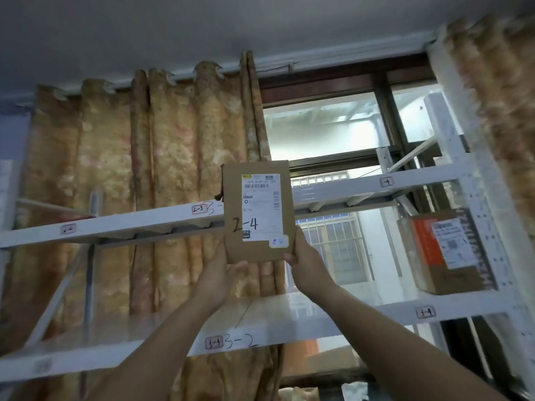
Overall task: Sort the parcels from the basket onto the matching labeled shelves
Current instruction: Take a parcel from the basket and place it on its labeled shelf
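A flat brown cardboard parcel (257,211) with a white shipping label and "2-4" handwritten on it is held upright in front of the white shelf rack. My left hand (221,272) grips its lower left edge from below. My right hand (304,263) grips its lower right corner. The upper shelf beam (130,222) carries tags "2-3" (199,209) and, to the right, a tag ending in "4" (386,182). The lower shelf beam (333,319) carries tags "3-3" (214,342) and "3-4" (425,312). The basket is out of view.
A brown box (445,251) with orange tape stands on the lower shelf at the right. A patterned curtain (130,154) hangs behind the rack, and a window (333,134) sits behind its right half. A white perforated upright (474,180) bounds the rack on the right.
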The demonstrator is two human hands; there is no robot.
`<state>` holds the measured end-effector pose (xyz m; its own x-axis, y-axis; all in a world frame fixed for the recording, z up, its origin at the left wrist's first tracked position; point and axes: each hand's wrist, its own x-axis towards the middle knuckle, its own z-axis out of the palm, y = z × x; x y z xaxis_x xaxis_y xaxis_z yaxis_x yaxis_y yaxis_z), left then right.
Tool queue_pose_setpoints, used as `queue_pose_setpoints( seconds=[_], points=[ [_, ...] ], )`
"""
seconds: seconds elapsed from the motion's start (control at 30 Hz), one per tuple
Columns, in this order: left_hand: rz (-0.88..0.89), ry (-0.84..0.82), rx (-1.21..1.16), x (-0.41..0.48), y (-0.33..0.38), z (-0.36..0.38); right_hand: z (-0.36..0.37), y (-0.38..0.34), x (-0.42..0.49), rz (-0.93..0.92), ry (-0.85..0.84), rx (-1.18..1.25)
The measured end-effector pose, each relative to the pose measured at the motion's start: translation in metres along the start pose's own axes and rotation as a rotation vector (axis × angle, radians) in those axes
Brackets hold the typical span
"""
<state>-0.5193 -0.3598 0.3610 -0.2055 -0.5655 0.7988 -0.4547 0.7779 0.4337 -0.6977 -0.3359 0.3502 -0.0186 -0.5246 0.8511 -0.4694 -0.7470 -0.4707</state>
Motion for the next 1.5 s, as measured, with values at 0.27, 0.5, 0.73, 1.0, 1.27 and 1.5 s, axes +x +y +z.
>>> queue_pose_setpoints(
  seconds=[0.27, 0.5, 0.73, 1.0, 1.27, 1.5],
  points=[
    [0.197, 0.054, -0.402, 0.052, 0.062, 0.136, -0.117, 0.025, 0.009, 0.060, 0.343, -0.300],
    [0.256, 0.013, -0.410, 0.104, 0.144, 0.225, -0.237, 0.037, 0.017, 0.038, 0.409, -0.616],
    [0.341, 0.080, -0.354, 0.174, 0.208, 0.317, -0.351, 0.082, 0.066, -0.103, 0.416, -0.631],
    [0.289, 0.201, -0.237, 0.271, 0.229, 0.391, -0.425, 0.148, 0.164, -0.113, 0.361, -0.681],
    [0.202, 0.194, 0.088, 0.317, 0.206, 0.425, -0.431, 0.222, 0.219, -0.066, 0.337, -0.511],
    [0.227, 0.212, 0.281, 0.337, 0.197, 0.440, -0.433, 0.253, 0.232, -0.094, 0.436, -0.585]
  ],
)
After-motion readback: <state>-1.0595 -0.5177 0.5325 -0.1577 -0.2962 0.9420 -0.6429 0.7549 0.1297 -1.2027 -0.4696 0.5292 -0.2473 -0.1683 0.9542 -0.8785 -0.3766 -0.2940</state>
